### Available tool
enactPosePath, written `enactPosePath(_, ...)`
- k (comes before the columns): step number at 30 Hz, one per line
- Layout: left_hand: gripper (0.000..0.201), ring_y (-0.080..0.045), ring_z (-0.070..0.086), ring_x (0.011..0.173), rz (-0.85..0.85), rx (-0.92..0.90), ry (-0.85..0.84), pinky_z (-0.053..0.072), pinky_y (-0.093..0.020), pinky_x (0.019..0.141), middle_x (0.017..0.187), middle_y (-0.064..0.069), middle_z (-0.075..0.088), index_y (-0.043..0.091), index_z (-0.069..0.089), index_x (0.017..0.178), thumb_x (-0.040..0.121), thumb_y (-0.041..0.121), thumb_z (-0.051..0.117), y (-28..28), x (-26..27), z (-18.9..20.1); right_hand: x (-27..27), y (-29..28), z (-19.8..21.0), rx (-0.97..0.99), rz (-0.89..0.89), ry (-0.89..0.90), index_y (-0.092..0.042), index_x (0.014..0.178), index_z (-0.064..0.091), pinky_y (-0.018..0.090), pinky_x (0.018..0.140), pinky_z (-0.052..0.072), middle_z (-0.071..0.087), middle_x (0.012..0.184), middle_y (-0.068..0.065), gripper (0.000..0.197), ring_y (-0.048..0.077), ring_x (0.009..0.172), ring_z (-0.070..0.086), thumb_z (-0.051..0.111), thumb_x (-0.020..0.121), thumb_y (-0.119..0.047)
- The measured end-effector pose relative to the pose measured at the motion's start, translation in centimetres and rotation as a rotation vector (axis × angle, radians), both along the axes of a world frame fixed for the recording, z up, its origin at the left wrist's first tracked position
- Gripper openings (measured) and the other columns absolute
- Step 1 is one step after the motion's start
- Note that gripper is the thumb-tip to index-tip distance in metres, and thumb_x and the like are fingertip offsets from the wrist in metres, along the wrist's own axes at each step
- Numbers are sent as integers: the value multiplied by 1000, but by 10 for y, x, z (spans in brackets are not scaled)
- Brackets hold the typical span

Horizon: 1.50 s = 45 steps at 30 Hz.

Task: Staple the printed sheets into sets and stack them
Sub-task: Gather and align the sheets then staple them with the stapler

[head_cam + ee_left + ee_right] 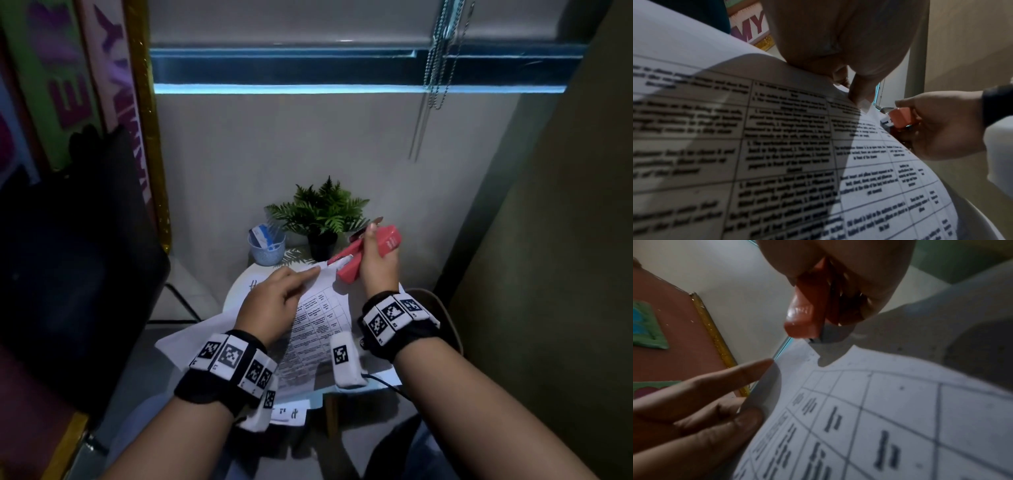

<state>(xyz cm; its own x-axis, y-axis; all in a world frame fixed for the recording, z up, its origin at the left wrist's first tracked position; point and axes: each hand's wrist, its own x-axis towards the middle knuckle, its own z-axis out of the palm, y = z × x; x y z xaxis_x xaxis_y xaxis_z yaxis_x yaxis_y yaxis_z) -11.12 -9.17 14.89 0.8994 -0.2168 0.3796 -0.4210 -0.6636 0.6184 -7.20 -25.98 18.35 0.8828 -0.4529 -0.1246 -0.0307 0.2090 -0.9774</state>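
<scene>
Printed sheets (318,325) with a text table are lifted off a small round white table (236,287). My left hand (301,277) pinches their top edge near the far corner, index finger (748,371) behind the paper and thumb (744,420) in front. My right hand (373,253) grips a pink stapler (349,270), tilted, with its front end at the sheets' far corner. In the left wrist view the sheets (797,154) fill the frame, with the stapler (902,118) just past their edge. The right wrist view shows the stapler (807,309) tip touching the paper (879,418) corner.
More white sheets (191,335) lie under the held ones and overhang the table's left side. A potted fern (322,212) and a blue cup (266,250) stand at the back of the table by the wall. A black bulky object (68,257) fills the left.
</scene>
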Motion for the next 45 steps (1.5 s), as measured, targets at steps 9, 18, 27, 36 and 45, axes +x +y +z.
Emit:
enactPosePath(9, 50, -8, 53, 80, -49, 3, -35, 42, -22, 69, 90, 6, 57, 37, 57, 127, 89, 4, 54, -3, -14, 5, 0, 11, -5, -144, -12, 66, -11, 101, 63, 28, 76, 46, 68, 88, 5, 56, 22, 85, 65, 42, 89, -62)
enactPosePath(18, 45, -4, 52, 90, -11, 23, 50, 37, -19, 75, 101, 17, 53, 39, 45, 136, 94, 22, 52, -8, -24, 11, 0, 12, -5, -138, -106, 41, -5, 95, 65, 26, 60, 40, 65, 83, 7, 47, 21, 74, 61, 53, 90, -51)
enactPosePath(27, 17, -29, 59, 86, 204, 362, 180, 44, -34, 66, 91, -6, 65, 24, 48, 100, 98, 38, 39, 20, -14, 10, 9, -10, 5, -78, -124, -90, -16, 105, 56, 24, 70, 47, 65, 85, -3, 40, 11, 75, 63, 55, 87, -52)
enactPosePath(36, 16, -12, 64, 89, 316, -486, 193, 50, -31, 78, 96, 4, 67, 17, 54, 106, 98, 27, 45, 33, -1, 9, -20, -51, -36, 221, 251, 11, -15, 84, 59, 26, 60, 50, 62, 78, 4, 30, 15, 62, 60, 51, 90, -43)
enactPosePath(45, 25, -17, 59, 104, 361, -544, 350, 44, -34, 94, 115, -1, 61, 14, 49, 114, 98, 32, 45, 26, 42, -24, 1, -42, -77, 276, 473, 199, -8, 76, 65, 29, 58, 51, 62, 63, 10, 37, 24, 52, 60, 70, 69, -44)
